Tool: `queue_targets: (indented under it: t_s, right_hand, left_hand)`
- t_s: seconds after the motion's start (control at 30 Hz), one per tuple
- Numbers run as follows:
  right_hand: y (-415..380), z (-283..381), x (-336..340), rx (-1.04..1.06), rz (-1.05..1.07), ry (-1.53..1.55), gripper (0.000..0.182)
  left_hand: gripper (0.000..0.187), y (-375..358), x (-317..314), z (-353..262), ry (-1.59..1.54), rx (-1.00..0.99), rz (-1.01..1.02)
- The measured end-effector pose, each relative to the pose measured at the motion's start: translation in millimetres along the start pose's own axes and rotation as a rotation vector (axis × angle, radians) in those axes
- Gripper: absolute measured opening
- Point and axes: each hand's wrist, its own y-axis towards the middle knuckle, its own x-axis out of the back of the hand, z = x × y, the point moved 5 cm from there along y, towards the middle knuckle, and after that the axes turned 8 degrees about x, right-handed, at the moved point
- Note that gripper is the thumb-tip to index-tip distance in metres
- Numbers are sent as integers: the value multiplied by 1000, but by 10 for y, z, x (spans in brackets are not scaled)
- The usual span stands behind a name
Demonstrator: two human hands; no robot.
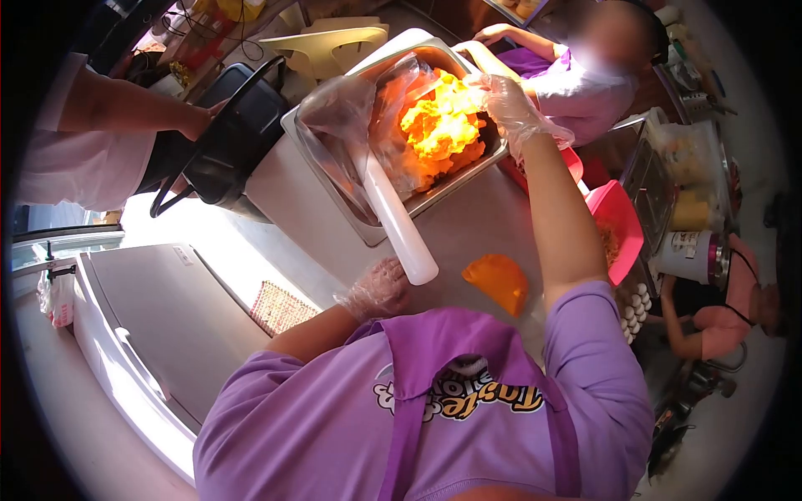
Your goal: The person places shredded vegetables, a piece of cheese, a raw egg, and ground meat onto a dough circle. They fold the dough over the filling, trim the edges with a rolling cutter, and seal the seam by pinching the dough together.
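Observation:
A metal tray [368, 231] holds a bright orange, lumpy mass [443, 121] beside crumpled clear plastic [338, 108]. My right hand [511, 108], in a clear glove, reaches over the tray's right side, its fingers closed on the edge of the orange mass. A white cylinder [397, 213] leans out over the tray's near edge. Next to its lower end, my gloved left hand [380, 288] is low over the table with curled fingers; whatever they hold, if anything, is hidden. A flat orange piece [499, 284] lies on the table [451, 242] to the right.
Pink containers [614, 225] stand right of my right forearm, with eggs [637, 313] nearer me. One person [585, 92] is beyond the tray; another's hand [200, 121] is by a black tub [238, 125] at left. A third person [723, 334] is far right.

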Motion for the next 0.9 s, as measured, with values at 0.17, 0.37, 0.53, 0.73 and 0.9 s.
queue_targets:
  t_s: [0.17, 0.37, 0.53, 0.73, 0.9]
  right_hand:
    - [5, 1, -88, 365, 72, -651, 13]
    - [79, -197, -8, 76, -24, -487, 15]
    - [-95, 77, -144, 131, -98, -199, 24]
    - [-88, 50, -69, 265, -83, -74, 42]
    - [-51, -22, -162, 452, -7, -122, 50]
  left_hand:
    - [41, -12, -15, 32, -19, 48, 55]
    - [48, -46, -170, 101, 14, 63, 116]
    - [49, -40, -135, 92, -7, 47, 88]
    - [49, -39, -110, 83, -8, 11, 52]
    - [51, -19, -76, 53, 13, 27, 68]
